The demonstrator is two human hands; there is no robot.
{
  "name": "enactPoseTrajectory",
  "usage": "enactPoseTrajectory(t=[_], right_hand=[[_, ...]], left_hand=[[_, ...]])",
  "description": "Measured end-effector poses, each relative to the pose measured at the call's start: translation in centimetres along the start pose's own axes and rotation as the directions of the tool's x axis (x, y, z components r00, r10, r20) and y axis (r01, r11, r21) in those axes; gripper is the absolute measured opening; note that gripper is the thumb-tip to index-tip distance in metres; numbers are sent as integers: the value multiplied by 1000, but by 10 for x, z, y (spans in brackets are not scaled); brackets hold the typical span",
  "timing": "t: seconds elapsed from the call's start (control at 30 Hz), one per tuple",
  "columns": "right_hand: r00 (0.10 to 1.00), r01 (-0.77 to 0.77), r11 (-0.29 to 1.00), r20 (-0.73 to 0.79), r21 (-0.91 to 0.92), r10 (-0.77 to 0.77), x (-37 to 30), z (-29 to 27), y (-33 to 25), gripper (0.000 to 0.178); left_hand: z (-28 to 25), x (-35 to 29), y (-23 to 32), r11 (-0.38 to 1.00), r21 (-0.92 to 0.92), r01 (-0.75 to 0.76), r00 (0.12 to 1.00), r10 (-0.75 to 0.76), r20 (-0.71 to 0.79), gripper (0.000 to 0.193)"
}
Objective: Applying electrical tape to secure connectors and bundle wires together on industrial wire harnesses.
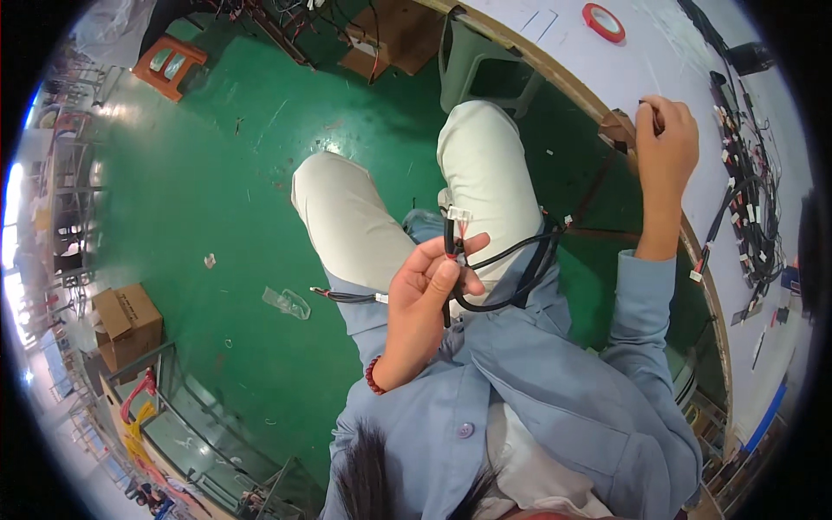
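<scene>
My left hand (pixel 422 282) is closed around a black cable harness (pixel 494 303) above my lap. From the top of the grip a white plug connector (pixel 458 214) with thin red wires sticks up. The harness loops to the right over my thigh, and another wire end (pixel 342 296) pokes out to the left of the hand. At the table's edge my right hand (pixel 668 139) has its fingers curled in, with the tips mostly hidden. Just left of it, brown tape (pixel 617 130) clings to the edge; whether the fingers grip any of it is unclear.
On the white table (pixel 563 35) to the right lie a roll of red tape (pixel 604 22) and a pile of black cable harnesses (pixel 757 208). A grey-green stool (pixel 468 74) stands under its far edge. An orange stool (pixel 170 68) and a cardboard box (pixel 128 321) are at left.
</scene>
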State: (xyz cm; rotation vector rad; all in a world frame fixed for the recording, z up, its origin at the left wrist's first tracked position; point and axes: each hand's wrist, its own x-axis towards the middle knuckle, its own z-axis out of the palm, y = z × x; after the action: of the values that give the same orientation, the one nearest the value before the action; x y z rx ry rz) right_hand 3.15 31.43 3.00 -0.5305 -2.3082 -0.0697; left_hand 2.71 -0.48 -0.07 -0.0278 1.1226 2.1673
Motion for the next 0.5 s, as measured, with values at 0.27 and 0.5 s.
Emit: enactPoseTrajectory(t=[0.27, 0.5], right_hand=[[923, 249, 969, 300, 10, -240, 3, -26, 6, 25], [980, 120, 787, 55, 606, -191, -38, -68, -77, 31]], left_hand=[[4, 3, 1, 999, 35, 10, 997, -13, 78, 31], [9, 2, 0, 997, 76, -32, 997, 27, 73, 30]])
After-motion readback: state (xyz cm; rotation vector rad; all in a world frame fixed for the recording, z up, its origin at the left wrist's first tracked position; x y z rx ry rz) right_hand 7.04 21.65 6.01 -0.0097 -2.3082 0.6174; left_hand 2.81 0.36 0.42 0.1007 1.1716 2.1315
